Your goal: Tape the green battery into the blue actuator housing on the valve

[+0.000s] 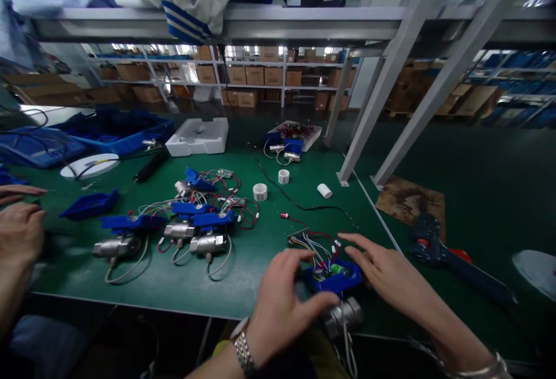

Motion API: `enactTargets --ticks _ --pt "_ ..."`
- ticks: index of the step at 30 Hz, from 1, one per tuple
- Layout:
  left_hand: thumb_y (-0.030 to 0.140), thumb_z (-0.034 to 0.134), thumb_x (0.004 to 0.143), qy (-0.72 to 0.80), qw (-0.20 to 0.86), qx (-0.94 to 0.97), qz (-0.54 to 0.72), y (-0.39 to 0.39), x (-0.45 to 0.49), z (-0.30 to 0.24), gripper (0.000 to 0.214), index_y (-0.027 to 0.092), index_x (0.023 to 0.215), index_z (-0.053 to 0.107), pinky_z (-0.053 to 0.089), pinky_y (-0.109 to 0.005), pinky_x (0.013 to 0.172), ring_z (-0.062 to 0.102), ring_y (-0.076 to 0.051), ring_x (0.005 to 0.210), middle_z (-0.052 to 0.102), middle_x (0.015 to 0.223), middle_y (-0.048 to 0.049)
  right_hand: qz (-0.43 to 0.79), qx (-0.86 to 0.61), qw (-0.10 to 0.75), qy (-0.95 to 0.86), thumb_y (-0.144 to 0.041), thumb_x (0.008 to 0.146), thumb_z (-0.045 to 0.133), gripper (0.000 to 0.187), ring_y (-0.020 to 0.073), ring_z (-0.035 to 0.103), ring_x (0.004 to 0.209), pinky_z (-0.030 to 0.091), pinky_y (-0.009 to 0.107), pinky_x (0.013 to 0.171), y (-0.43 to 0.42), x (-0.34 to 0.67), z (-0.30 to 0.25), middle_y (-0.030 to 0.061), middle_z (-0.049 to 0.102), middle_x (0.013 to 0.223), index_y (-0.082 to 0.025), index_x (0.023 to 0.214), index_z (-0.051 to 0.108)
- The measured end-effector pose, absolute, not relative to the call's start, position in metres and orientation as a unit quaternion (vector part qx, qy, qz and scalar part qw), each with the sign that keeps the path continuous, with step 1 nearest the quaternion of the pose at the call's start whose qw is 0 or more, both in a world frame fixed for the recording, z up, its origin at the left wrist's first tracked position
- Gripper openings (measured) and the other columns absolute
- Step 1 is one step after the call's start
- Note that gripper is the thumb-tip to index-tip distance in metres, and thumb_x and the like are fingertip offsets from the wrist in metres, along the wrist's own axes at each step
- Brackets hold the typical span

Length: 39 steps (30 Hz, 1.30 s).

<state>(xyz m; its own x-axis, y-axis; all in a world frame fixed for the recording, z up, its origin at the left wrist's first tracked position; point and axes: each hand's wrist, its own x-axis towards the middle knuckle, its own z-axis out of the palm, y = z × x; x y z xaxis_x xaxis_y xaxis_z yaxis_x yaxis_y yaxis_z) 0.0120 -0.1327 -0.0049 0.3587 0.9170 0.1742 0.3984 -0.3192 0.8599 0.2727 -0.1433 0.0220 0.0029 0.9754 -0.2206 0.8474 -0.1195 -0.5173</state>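
Note:
A blue plastic housing [354,276] with wires and a green cylindrical part [340,269] inside lies at the table's front edge. Joined below it is a metal valve body [351,311] with a grey cable hanging down. My left hand [284,303], with a metal-band watch, is at the housing's left, thumb apart from the curled fingers; whether it touches cannot be made out. My right hand [391,277] has its fingers stretched out along the right side. Beyond the housing lie a small circuit board [297,234] and thin wires with a red connector [284,215].
Several valve assemblies [208,244] with wires lie left. Behind are white tape rolls [260,192], a white foam tray [197,137] and a parts tray [304,132]. A dark-handled tool [456,269] lies right, near metal posts [382,77]. Another person's hands [19,228] are far left.

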Motion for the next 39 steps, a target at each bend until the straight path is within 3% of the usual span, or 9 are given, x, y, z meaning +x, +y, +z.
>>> enactTargets --ticks 5,8,10,18,22,25,28,33,39 --pt "0.046 0.084 0.087 0.415 0.302 0.793 0.329 -0.153 0.035 -0.02 0.036 0.028 0.117 0.073 0.056 -0.05 0.082 0.063 -0.035 0.102 0.074 0.111 -0.0111 0.253 -0.631 0.064 -0.731 -0.045 0.102 0.057 0.027 0.0297 0.068 0.097 0.043 0.035 0.077 -0.099 0.281 0.027 0.0018 0.074 0.108 -0.034 0.117 0.077" --pt "0.042 0.076 0.095 0.411 0.278 0.812 0.308 -0.143 0.036 -0.019 0.032 0.027 0.124 0.071 0.056 -0.051 0.084 0.061 -0.034 0.105 0.074 0.116 -0.0106 0.267 -0.588 0.04 -0.763 -0.025 0.091 0.069 0.01 0.0234 0.065 0.079 0.035 0.03 0.065 -0.081 0.284 0.029 -0.0003 0.07 0.085 -0.026 0.082 0.075" --pt "0.04 0.073 0.098 0.409 0.267 0.82 0.299 -0.132 0.031 -0.014 0.034 0.027 0.129 0.069 0.055 -0.052 0.087 0.06 -0.034 0.106 0.074 0.119 -0.0101 0.273 -0.569 0.048 -0.774 -0.02 0.089 0.069 0.012 0.0208 0.062 0.073 0.034 0.029 0.063 -0.072 0.288 0.032 -0.0008 0.067 0.079 -0.024 0.077 0.071" --pt "0.03 0.074 0.096 0.371 0.315 0.782 0.389 -0.106 0.02 0.016 0.05 0.024 0.144 0.062 0.051 -0.046 0.106 0.061 -0.029 0.121 0.069 0.135 -0.0111 0.266 -0.503 0.225 -0.791 -0.039 0.108 0.057 0.022 0.0228 0.06 0.087 0.043 0.034 0.078 -0.076 0.3 0.062 0.004 0.068 0.098 -0.022 0.101 0.068" --pt "0.04 0.081 0.091 0.394 0.372 0.743 0.394 -0.1 0.033 0.036 0.073 0.021 0.155 0.052 0.054 -0.039 0.092 0.065 -0.022 0.096 0.066 0.138 -0.0123 0.308 -0.443 0.321 -0.779 -0.036 0.112 0.058 0.019 0.022 0.064 0.098 0.049 0.034 0.088 -0.091 0.288 0.069 0.0039 0.068 0.105 -0.022 0.106 0.07" --pt "0.039 0.075 0.096 0.382 0.452 0.73 0.342 -0.1 0.044 0.048 0.051 0.021 0.142 0.064 0.048 -0.028 0.069 0.054 -0.013 0.07 0.073 0.107 -0.0044 0.352 -0.408 0.37 -0.757 -0.033 0.112 0.06 0.016 0.0195 0.066 0.095 0.053 0.03 0.087 -0.105 0.282 0.069 0.0028 0.069 0.103 -0.021 0.105 0.069" --pt "0.043 0.074 0.097 0.362 0.587 0.666 0.285 -0.106 0.053 0.054 0.035 0.018 0.121 0.07 0.039 -0.022 0.056 0.043 -0.009 0.057 0.057 0.07 0.0052 0.358 -0.406 0.417 -0.73 -0.03 0.11 0.061 0.016 0.0168 0.066 0.087 0.054 0.026 0.079 -0.125 0.279 0.067 0.0012 0.068 0.095 -0.02 0.1 0.067" --pt "0.05 0.079 0.093 0.228 0.811 0.511 0.17 -0.123 0.065 0.048 0.044 0.022 0.113 0.052 0.042 -0.016 0.048 0.059 -0.004 0.052 0.073 0.109 -0.0037 0.3 -0.452 0.444 -0.713 -0.033 0.109 0.06 0.02 0.015 0.065 0.085 0.053 0.025 0.081 -0.157 0.283 0.057 0.0003 0.068 0.093 -0.021 0.095 0.067" --pt "0.038 0.082 0.094 0.206 0.844 0.458 0.188 -0.138 0.057 0.04 0.043 0.024 0.13 0.06 0.057 -0.02 0.067 0.073 -0.01 0.077 0.07 0.136 -0.0122 0.114 -0.682 0.364 -0.624 -0.034 0.116 0.041 0.031 0.0224 0.066 0.113 0.055 0.04 0.101 -0.186 0.412 0.046 0.0099 0.066 0.12 -0.02 0.14 0.052"
